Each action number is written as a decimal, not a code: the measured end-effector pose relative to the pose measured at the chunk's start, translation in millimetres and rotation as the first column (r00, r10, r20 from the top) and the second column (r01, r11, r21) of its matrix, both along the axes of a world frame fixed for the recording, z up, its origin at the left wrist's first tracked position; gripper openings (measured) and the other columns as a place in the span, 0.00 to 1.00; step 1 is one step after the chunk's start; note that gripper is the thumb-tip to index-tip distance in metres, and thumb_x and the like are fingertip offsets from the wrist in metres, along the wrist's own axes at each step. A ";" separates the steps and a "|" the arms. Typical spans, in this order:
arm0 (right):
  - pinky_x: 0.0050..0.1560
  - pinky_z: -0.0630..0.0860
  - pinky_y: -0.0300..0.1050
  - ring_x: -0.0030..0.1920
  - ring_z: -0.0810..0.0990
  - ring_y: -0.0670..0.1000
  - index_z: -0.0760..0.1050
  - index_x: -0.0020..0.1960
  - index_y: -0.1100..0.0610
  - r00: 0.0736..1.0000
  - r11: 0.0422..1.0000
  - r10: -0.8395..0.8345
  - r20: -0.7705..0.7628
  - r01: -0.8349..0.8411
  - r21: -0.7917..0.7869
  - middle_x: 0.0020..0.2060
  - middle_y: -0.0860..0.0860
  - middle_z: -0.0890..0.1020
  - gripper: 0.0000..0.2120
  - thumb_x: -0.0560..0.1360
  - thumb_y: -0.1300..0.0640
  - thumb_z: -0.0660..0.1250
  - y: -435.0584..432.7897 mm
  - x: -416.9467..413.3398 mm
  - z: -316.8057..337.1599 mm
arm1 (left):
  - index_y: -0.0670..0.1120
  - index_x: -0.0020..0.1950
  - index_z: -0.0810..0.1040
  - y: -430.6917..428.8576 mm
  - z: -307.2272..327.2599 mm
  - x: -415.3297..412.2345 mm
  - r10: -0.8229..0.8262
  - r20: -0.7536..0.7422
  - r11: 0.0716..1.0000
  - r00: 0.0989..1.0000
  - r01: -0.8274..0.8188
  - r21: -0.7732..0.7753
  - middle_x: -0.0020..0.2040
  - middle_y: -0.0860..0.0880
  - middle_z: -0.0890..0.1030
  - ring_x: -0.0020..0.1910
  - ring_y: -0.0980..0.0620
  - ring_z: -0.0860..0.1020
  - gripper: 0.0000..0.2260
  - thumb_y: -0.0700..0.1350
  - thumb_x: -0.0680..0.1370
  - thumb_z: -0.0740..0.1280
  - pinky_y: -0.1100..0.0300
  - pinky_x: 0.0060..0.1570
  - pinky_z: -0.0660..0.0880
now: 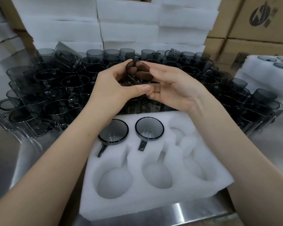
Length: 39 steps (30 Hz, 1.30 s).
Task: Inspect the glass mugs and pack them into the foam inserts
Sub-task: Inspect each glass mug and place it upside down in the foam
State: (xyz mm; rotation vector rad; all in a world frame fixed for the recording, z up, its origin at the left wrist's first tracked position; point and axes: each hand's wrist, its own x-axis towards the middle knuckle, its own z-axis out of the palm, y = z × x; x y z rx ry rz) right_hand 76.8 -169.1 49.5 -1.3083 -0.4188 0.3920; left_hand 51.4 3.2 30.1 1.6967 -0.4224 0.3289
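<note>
Held mug [137, 71] is sitting in the air btwn both hands, tipped so one round end is facing the cam. It's hovering above the loose mugs [55, 88], just behind the foam insert [153, 201], and isn't in any pocket yet. Left hand [114, 90] is gripping it: fingers curling round the far side, thumb on the near wall. Right hand [171, 88] is pinching it from the other side, fingertips on the rim and thumb lower down. Imo this is the inspection step, w/ placing coming next.

The foam insert is lying on the table [268, 152] right in front of the person, w/ 6 pockets in 2 rows of 3. The back-left and back-middle pockets are holding packed mugs [113, 132], handles sitting in the slots and pointing toward the person. Can't tell if they're mouth up or base up. The empty pockets [114, 183] are showing bare foam: back-right plus all 3 in front. So approx 2 of 6 done on this insert, 4 to go. The held mug is prob heading for back-right.

The loose mugs are crowding the table behind the insert, some tilting or piled, too many to count. Judging by that, most of the job is waiting. A second insert [260, 74] at far right is showing mugs in it, but it's partly cut off, so fill level is unclear. A foam stack [129, 22] and boxes [260, 22] are standing behind.
</note>
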 end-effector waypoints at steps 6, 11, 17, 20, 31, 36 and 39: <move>0.34 0.77 0.41 0.32 0.80 0.50 0.75 0.57 0.56 0.983 0.983 -0.065 0.173 0.093 -0.158 0.42 0.53 0.81 0.21 0.67 0.63 0.76 0.6 -2.5 -3.8 | 0.44 0.53 0.82 1.4 -3.3 2.3 -0.035 -0.036 0.999 0.999 0.036 0.016 0.48 0.49 0.84 0.48 0.59 0.81 0.19 0.35 0.64 0.79 0.66 0.51 0.77; 0.24 0.73 0.40 0.27 0.79 0.48 0.69 0.48 0.55 0.865 0.821 -0.242 0.439 0.424 -0.382 0.39 0.52 0.80 0.22 0.66 0.50 0.79 13.2 -8.1 -4.7 | 0.49 0.64 0.78 -7.5 -0.8 -1.3 0.067 -0.048 0.971 0.997 -0.054 0.231 0.55 0.52 0.83 0.57 0.53 0.81 0.33 0.43 0.60 0.83 0.52 0.61 0.76; 0.18 0.62 0.36 0.17 0.68 0.50 0.68 0.37 0.54 0.758 0.737 -0.448 0.474 0.613 -0.283 0.29 0.51 0.76 0.17 0.77 0.46 0.68 17.2 -2.7 -5.5 | 0.53 0.64 0.78 -12.9 1.2 -8.0 0.084 0.037 0.946 0.996 -0.091 0.312 0.54 0.60 0.82 0.57 0.61 0.79 0.29 0.46 0.64 0.81 0.60 0.61 0.74; 0.20 0.61 0.38 0.17 0.65 0.49 0.75 0.39 0.56 0.837 0.833 -0.472 0.275 0.526 -0.172 0.30 0.52 0.78 0.16 0.81 0.49 0.61 13.7 -0.7 -4.4 | 0.53 0.61 0.77 -12.7 0.9 -8.7 0.068 0.042 0.969 0.997 -0.076 0.236 0.54 0.58 0.82 0.56 0.62 0.79 0.26 0.46 0.65 0.80 0.58 0.62 0.74; 0.52 0.80 0.52 0.47 0.83 0.55 0.76 0.61 0.53 0.992 0.994 0.095 -0.077 -0.090 0.069 0.54 0.55 0.80 0.18 0.81 0.45 0.55 0.6 1.6 -5.5 | 0.49 0.58 0.65 -7.3 1.9 -7.4 -0.092 -0.036 0.957 0.995 0.078 -0.280 0.56 0.47 0.80 0.50 0.58 0.81 0.21 0.39 0.71 0.73 0.66 0.46 0.76; 0.43 0.76 0.42 0.42 0.79 0.49 0.75 0.65 0.51 0.983 0.997 -0.074 0.170 0.075 0.002 0.48 0.50 0.82 0.16 0.77 0.54 0.64 0.7 2.4 -8.6 | 0.49 0.55 0.71 -7.4 -0.4 -5.0 -0.012 -0.045 0.984 0.999 0.004 -0.177 0.55 0.48 0.80 0.53 0.55 0.81 0.24 0.37 0.63 0.73 0.64 0.49 0.78; 0.53 0.79 0.50 0.49 0.79 0.56 0.77 0.61 0.53 0.917 0.982 -0.131 0.378 0.172 -0.078 0.51 0.57 0.82 0.19 0.71 0.60 0.71 4.0 0.7 -8.1 | 0.49 0.61 0.73 -7.1 -1.6 -6.2 0.018 -0.024 1.000 1.000 -0.018 -0.019 0.54 0.52 0.81 0.49 0.59 0.82 0.29 0.34 0.64 0.78 0.63 0.52 0.78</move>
